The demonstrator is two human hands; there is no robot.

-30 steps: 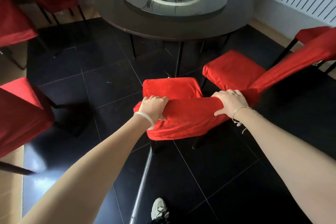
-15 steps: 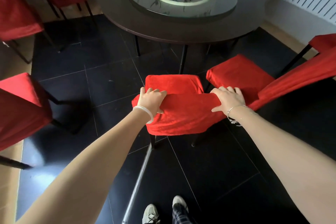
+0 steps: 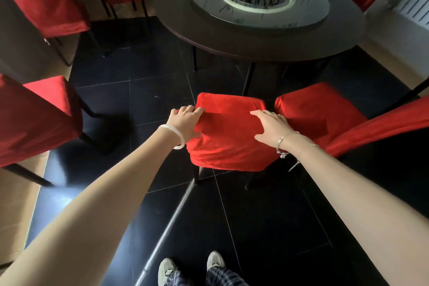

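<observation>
Nearest, two pale shoes (image 3: 216, 259) are seen on the dark tiled floor (image 3: 267, 216). Just beyond them a chair in a red cover (image 3: 229, 146) is stood on that floor, its back towards the person. The cover's top left corner is gripped by the left hand (image 3: 185, 121), fingers curled over the fabric. The top right is pressed by the right hand (image 3: 271, 126), laid flat with fingers spread. The hands are set apart. A second red chair (image 3: 318, 111) is placed just beside on the right, and a round dark table (image 3: 232, 46) is seen beyond both.
</observation>
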